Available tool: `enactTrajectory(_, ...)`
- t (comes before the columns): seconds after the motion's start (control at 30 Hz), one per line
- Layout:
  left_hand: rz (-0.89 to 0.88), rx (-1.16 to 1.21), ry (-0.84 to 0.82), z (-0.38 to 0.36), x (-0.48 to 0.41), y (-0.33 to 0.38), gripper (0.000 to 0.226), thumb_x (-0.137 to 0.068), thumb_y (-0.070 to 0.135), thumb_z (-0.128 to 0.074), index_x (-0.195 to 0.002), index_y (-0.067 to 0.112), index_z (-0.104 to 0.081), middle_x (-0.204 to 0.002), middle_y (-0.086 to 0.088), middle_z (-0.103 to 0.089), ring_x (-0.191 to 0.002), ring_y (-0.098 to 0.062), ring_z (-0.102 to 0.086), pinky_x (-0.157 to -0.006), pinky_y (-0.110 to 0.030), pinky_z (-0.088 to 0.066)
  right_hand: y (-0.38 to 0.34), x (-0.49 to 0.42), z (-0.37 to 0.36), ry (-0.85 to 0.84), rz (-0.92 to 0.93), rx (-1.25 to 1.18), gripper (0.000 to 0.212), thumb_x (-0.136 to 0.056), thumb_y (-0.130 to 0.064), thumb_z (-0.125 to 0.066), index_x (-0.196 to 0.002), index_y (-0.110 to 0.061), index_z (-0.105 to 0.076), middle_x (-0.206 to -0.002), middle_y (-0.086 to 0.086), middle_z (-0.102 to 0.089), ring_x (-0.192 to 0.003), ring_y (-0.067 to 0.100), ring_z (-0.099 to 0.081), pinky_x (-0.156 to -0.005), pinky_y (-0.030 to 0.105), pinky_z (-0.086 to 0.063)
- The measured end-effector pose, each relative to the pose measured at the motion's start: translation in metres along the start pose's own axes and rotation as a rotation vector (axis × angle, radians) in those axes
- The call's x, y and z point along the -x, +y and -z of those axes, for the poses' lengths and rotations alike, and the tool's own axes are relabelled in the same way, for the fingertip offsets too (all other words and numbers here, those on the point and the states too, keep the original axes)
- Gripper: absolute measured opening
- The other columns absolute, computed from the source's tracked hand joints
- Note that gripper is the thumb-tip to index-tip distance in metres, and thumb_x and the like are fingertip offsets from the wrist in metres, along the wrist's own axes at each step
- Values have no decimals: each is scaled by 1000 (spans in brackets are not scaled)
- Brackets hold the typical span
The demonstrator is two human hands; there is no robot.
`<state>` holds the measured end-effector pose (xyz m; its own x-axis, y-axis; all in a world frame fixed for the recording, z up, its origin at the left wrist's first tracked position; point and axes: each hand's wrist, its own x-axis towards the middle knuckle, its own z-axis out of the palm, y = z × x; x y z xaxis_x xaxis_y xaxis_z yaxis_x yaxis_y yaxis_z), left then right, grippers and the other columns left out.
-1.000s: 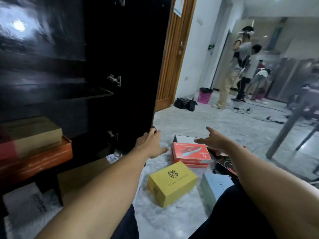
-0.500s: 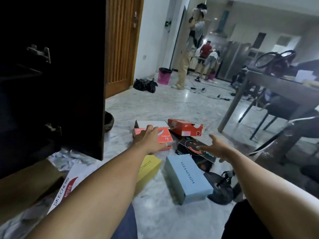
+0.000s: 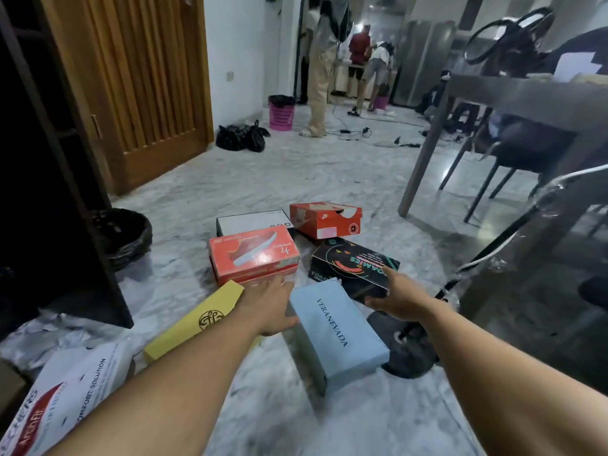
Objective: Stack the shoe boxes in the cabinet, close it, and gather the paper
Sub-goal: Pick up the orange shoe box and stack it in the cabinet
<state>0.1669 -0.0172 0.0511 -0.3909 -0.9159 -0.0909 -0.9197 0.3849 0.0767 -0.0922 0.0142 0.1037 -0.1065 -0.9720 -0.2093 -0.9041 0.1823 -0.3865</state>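
Note:
Several shoe boxes lie on the marble floor. A light blue box lies nearest, between my hands. My left hand hovers open over the gap between it and a yellow box. My right hand is open, its fingers on the near corner of a black box. Behind stand an orange box with a shoe picture, a white box and an orange-red box. The dark cabinet door stands open at the left. Crumpled paper lies at the cabinet's foot.
A white Skechers box lies at the lower left. A bin with a black liner stands behind the door. A table leg and chairs are at the right, a black bag beside the blue box. People stand far back.
My view has swung right, away from the cabinet's shelves. Both hands have come down and forward from the door to either side of the blue box; the right hand now touches the black box.

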Motion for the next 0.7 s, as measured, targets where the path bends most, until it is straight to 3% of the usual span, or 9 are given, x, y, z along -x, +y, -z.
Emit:
enactTrajectory(0.1,28,141,-6,-9,-20,4,82,-84,63,-60,-149,21,-33,-154,-2,-34,-138,-27,-40,-100,-42,-44,15,-8,-2,1,-3,-38,70,-88,-25,-73,-146,-13,-35,-132,4,-61,-95,9,-49,-83,19,-35)
enactTrajectory(0.27,56,283,6,-16,-70,1,90,-81,67,-61,-153,24,-29,-155,-1,-34,-137,-25,-42,-102,-43,-46,26,-44,-6,31,-6,-99,73,-88,-25,-73,-149,-12,-34,-145,7,-51,-127,23,-50,-90,19,-32)
enactTrajectory(0.37,47,295,-8,-25,-105,0,89,-80,66,-62,-152,24,-30,-150,-5,-39,-134,-26,-44,-102,-41,-45,35,-77,-15,48,-5,-153,77,-86,-25,-74,-150,-12,-33,-143,7,-52,-124,22,-53,-88,20,-37)
enactTrajectory(0.5,78,303,4,-36,-156,-1,70,-85,56,-65,-136,12,-48,-137,-8,-49,-121,-28,-52,-90,-36,-45,45,-137,-26,63,-23,-243,83,-85,-27,-76,-152,-10,-28,-144,9,-51,-126,24,-52,-94,23,-41)
enactTrajectory(0.57,97,293,-4,-45,-186,-5,69,-84,58,-64,-133,12,-49,-136,-9,-50,-119,-30,-54,-92,-42,-47,50,-171,-30,92,-10,-280,84,-84,-31,-76,-151,-11,-30,-143,9,-52,-123,24,-54,-98,29,-44)
enactTrajectory(0.7,130,347,30,-64,-248,-11,79,-84,60,-63,-145,17,-39,-148,-8,-43,-131,-27,-47,-103,-44,-44,60,-240,-39,132,9,-367,76,-87,-27,-74,-149,-9,-32,-143,8,-51,-127,25,-51,-91,25,-37)
